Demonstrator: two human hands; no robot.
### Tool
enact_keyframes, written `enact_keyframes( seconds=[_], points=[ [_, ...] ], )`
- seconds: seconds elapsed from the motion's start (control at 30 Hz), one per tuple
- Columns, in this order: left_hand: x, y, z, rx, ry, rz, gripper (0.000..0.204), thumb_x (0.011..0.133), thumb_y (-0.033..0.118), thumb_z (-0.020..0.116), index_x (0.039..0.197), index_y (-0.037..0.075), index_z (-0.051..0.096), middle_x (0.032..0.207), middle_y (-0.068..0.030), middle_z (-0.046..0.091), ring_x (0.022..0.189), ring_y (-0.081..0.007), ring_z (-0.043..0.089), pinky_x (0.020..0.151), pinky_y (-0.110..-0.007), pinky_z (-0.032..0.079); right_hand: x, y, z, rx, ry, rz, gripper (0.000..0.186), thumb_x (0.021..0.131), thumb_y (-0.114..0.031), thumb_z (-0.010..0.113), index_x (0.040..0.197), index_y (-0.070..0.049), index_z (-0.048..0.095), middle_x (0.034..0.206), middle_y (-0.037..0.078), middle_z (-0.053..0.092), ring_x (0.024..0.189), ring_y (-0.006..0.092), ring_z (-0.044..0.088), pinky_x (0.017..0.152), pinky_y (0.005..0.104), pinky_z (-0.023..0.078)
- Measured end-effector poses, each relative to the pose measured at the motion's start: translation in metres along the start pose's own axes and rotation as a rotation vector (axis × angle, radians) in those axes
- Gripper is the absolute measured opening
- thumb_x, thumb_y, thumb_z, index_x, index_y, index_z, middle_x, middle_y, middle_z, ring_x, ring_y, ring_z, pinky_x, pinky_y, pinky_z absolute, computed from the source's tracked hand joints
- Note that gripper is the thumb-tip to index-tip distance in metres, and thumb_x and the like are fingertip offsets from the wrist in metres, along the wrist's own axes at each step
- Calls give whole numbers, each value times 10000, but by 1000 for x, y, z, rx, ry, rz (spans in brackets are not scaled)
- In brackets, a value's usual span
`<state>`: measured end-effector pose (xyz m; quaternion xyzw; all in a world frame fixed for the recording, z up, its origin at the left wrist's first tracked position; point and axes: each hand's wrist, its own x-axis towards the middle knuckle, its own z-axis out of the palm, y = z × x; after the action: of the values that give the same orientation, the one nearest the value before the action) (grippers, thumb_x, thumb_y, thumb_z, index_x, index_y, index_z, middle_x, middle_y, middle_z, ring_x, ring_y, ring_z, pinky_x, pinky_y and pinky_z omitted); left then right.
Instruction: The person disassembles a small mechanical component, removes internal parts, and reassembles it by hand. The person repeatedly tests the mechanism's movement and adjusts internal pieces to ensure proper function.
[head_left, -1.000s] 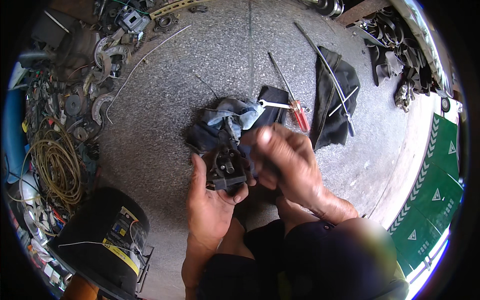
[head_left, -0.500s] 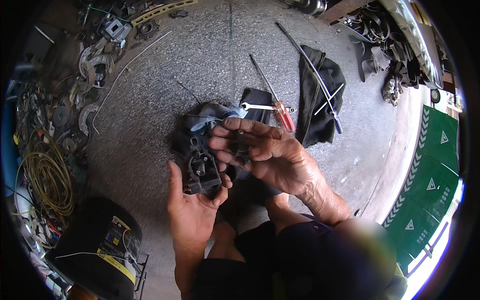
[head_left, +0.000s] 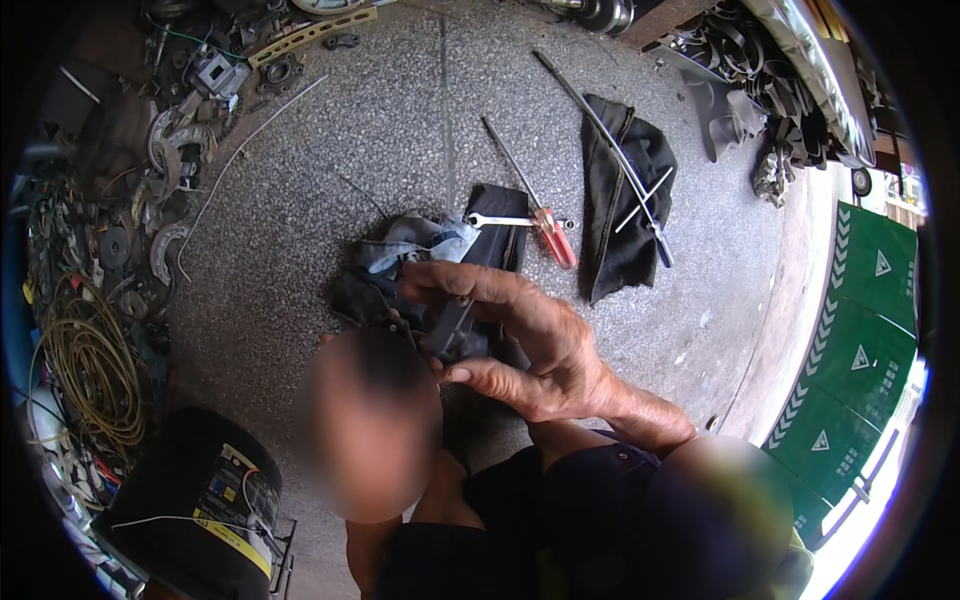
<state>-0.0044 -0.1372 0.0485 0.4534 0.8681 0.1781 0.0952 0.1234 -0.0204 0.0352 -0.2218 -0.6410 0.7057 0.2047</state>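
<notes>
My right hand (head_left: 540, 360) has its fingers curved around a dark blocky part (head_left: 450, 330), thumb below it. My left hand (head_left: 370, 430), just left of it, is mostly lost in a blur, so its grip is hidden; a bit of dark mechanism (head_left: 395, 322) shows at its upper edge. Beyond both hands lie a light-blue rag (head_left: 420, 245) and dark cloth (head_left: 485, 200). A combination wrench (head_left: 500, 220) and red-handled screwdriver (head_left: 555, 240) rest on these and the floor. Rightward, a long steel tool (head_left: 590, 110) and thin white rod (head_left: 635, 210) cross a black cloth (head_left: 615, 270).
Used metal parts (head_left: 165, 140) pile along the left, with coiled yellowish hose (head_left: 90, 360) and a black bucket (head_left: 170, 480) nearer me. Dark curved pieces (head_left: 740, 110) crowd the upper right beside green panels (head_left: 840, 350). My legs occupy the bottom of the speckled floor (head_left: 300, 180).
My right hand has moved in from the right over the mechanism, turned and closed around a dark part. My left hand has shifted left in view and become blurred.
</notes>
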Motion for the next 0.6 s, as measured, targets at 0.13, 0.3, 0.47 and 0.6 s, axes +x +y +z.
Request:
enact_keyframes(
  seconds=[0.13, 0.3, 0.47, 0.6],
  points=[
    [-6, -14, 6, 81, 98, 137, 291, 841, 301, 686, 1031, 87, 636, 886, -86, 660, 761, -239, 664, 632, -325, 539, 1, -1, 1, -174, -40, -113, 664, 858, -177, 694, 1407, 12, 374, 1386, 219, 482, 1302, 342, 469, 1057, 456, 419],
    [1, -2, -3, -28, -75, -48, 298, 841, 311, 682, 1026, 82, 637, 878, -84, 658, 753, -238, 661, 625, -326, 534, 1, 1, 3, -59, -45, -109, 675, 877, -228, 679, 1405, 25, 343, 1407, 251, 446, 1313, 354, 454, 1079, 475, 386],
    [10, 11, -13, -329, -290, -387, 285, 851, 306, 647, 1010, 73, 608, 907, -84, 645, 769, -232, 649, 615, -327, 517, 5, -7, 4, 668, 78, 254, 710, 963, -470, 494, 1392, 66, 315, 1421, 284, 411, 1319, 399, 432, 1067, 493, 360],
    [6, 3, -5, -919, -266, -553, 361, 881, 358, 586, 1079, 57, 571, 954, -99, 633, 802, -237, 640, 600, -318, 509, 9, 6, -4, 1168, 75, 448, 723, 974, -573, 337, 1397, 13, 352, 1440, 243, 413, 1289, 334, 473, 1059, 434, 360]
  ],
)
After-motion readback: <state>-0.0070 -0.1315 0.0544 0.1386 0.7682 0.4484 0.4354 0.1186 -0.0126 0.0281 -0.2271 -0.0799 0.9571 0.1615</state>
